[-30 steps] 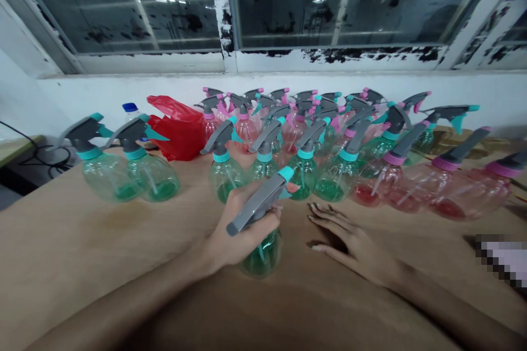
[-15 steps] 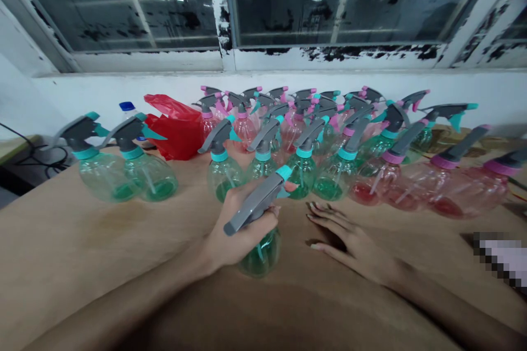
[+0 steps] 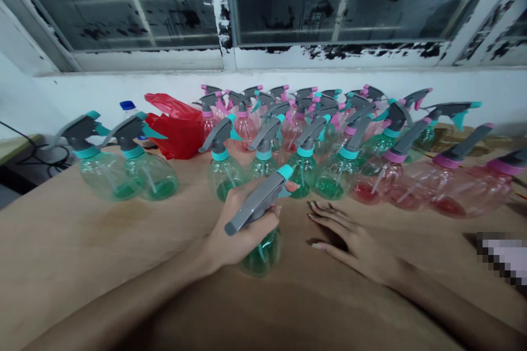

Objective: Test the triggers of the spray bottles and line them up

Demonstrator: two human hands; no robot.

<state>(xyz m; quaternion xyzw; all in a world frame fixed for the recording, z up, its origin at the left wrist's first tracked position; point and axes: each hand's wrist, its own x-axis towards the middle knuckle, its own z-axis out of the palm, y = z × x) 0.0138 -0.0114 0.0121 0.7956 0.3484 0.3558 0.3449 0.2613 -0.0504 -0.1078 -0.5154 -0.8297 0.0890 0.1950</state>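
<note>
1. Nothing has clearly moved since the earlier frame; the camera's view has shifted only slightly.
2. Left hand (image 3: pixel 233 230): fingers curled around the upper part of a green spray bottle (image 3: pixel 261 258), its grey sprayer head (image 3: pixel 255 203) already on and jutting above them.
3. Right hand (image 3: pixel 366 249): holding nothing, fingers spread low over the table (image 3: pixel 102 263), beside that bottle.
4. Green bottles (image 3: pixel 222 175) stand beyond the left fingertips, pink bottles (image 3: pixel 415 186) beyond the right; visible ones wear heads. What is left, I cannot tell.
</note>
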